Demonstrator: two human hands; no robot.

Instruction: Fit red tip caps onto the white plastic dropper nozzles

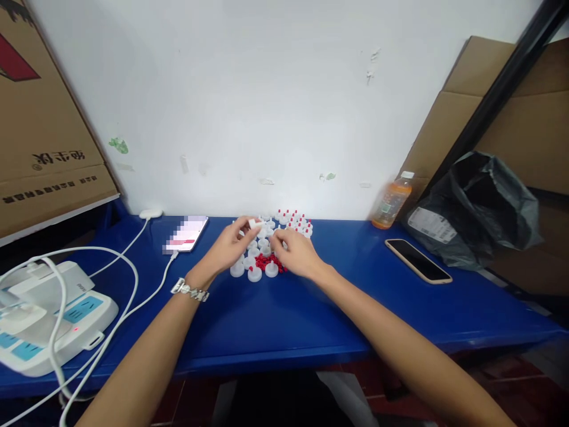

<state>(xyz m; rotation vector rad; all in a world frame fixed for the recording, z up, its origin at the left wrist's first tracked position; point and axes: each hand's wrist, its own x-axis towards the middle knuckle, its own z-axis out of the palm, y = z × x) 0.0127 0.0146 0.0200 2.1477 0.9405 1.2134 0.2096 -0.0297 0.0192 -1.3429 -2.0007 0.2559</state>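
Observation:
Between the thumb and fingers of my left hand (235, 242) is a white nozzle cap (255, 224), held above the table. My right hand (293, 249) is closed in a pinch just to the right, and its fingertips hide whatever is in them. Several white nozzle caps (237, 269) stand under and between the hands. A pile of small red tips (267, 261) lies among them, close to my right hand. Behind that hand is a group of white caps with red tips on top (297, 219). One front cap (254, 274) also has a red tip.
The blue table (284, 320) meets a white wall. At left are a power strip (84, 323) with white cables and a lit phone (186, 234). On the right stand an orange drink bottle (393, 200), a dark phone (418, 261) and a grey plastic bag (480, 201). Cardboard (48, 118) flanks the table.

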